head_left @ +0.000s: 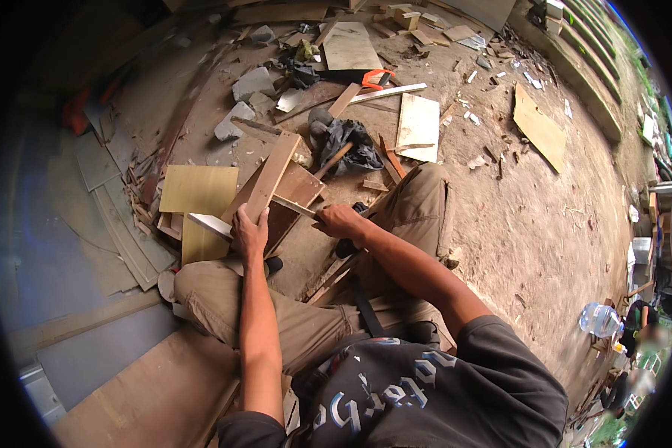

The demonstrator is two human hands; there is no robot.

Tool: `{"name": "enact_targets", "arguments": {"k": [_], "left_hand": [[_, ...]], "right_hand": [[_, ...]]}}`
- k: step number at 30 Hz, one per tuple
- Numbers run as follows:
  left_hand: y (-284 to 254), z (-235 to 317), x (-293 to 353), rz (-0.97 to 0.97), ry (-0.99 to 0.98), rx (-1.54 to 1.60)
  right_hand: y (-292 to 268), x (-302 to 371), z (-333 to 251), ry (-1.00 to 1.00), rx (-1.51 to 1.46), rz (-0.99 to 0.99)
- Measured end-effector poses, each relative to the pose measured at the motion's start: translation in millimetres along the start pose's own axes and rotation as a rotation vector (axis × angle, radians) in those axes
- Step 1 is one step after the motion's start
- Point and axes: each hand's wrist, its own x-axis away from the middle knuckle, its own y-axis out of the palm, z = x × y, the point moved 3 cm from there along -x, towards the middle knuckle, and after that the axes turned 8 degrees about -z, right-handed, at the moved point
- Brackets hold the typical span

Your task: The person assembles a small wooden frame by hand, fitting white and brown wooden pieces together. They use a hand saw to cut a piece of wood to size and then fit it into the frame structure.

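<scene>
My left hand [252,230] is closed around the lower end of a short wooden board [274,170], which slants up and away from me. My right hand [340,221] grips the near end of a thin pale wooden strip [295,205]. That strip's far end meets the board's right edge; whether the two are joined I cannot tell. Beneath them lies a brown wooden panel [300,187], partly hidden by the board. Left of my left hand are a yellowish board [200,188] and a white-edged piece [210,224].
Beyond my hands lie a black plastic bag [357,142], a wooden tool handle [334,160] and a saw's orange handle [378,78]. Concrete chunks [253,84], a pale board [418,123] and a tan panel [539,127] lie on the dirt floor. A water bottle [599,319] stands far right.
</scene>
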Motion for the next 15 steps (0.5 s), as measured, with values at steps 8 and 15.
{"name": "enact_targets", "arguments": {"k": [8,15], "left_hand": [[-13.6,5.7,-6.9,-0.150,-0.044,-0.027],[1.0,7.0,-38.6,-0.117,0.065,-0.175]], "right_hand": [[-28.3,2.0,11.4,0.053,-0.160,0.021],[-32.0,1.4,15.3,0.008,-0.211,0.124]]}}
